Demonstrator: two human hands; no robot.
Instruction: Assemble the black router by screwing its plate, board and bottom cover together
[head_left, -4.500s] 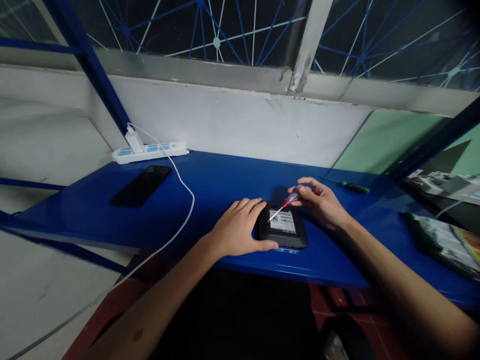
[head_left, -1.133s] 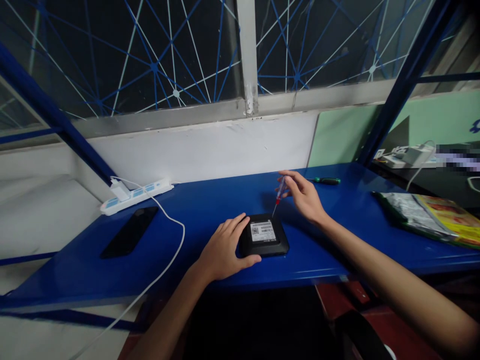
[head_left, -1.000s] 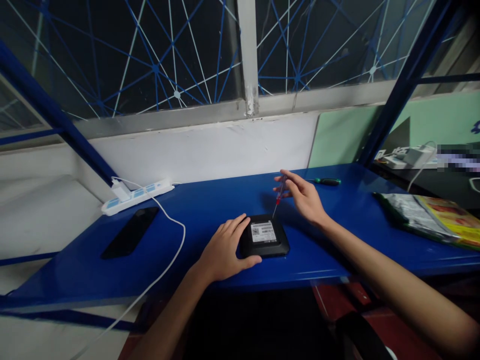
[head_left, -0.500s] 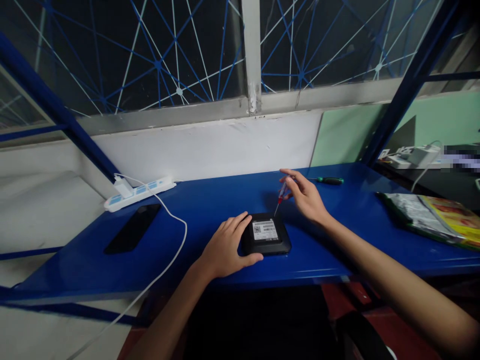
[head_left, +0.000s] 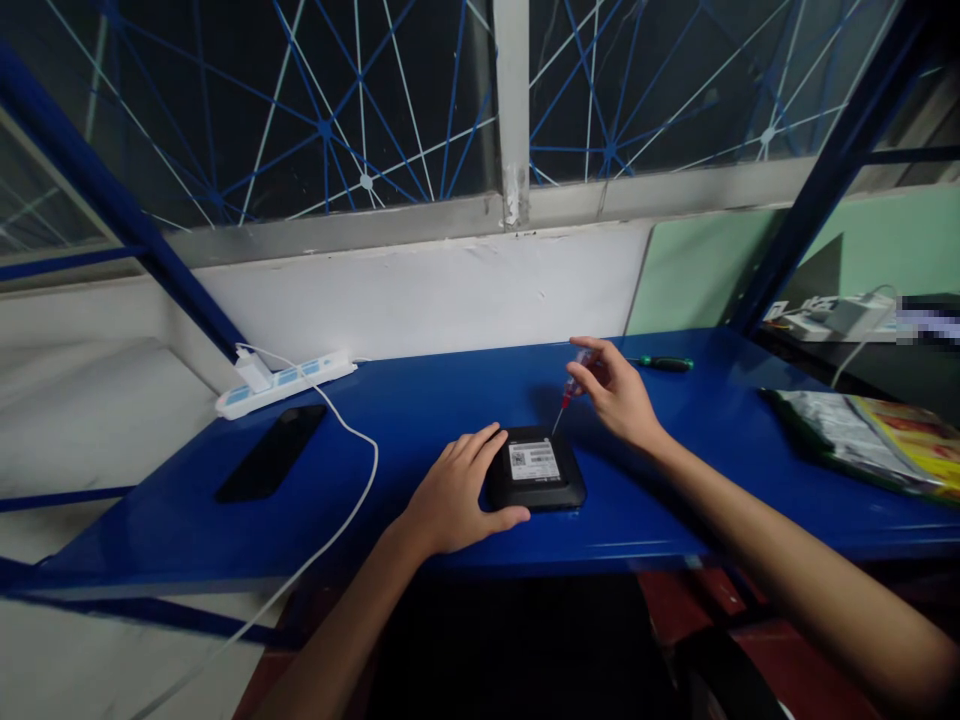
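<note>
A flat black plastic device [head_left: 536,493] with rounded corners lies on the blue table, a white printed label [head_left: 534,461] on its upper face. My left hand [head_left: 459,492] grips its left side, fingers along the far left corner and thumb at the near edge. Closed around a screwdriver [head_left: 566,400] with a clear handle and red collar is my right hand [head_left: 616,393]. The tilted metal shaft reaches down to the far right corner of the device. What lies under the tip is too small to make out.
On the blue table [head_left: 420,395], a black phone [head_left: 271,453] and a white power strip [head_left: 289,382] lie left, with a white cable [head_left: 367,480] trailing forward. A green-and-black screwdriver [head_left: 666,364] lies behind my right hand. Shiny packaging [head_left: 862,435] is at right.
The whole view has shifted slightly. My right hand's fingers have moved a little on the screwdriver handle, its tip still at the same corner. My left hand stays on the device.
</note>
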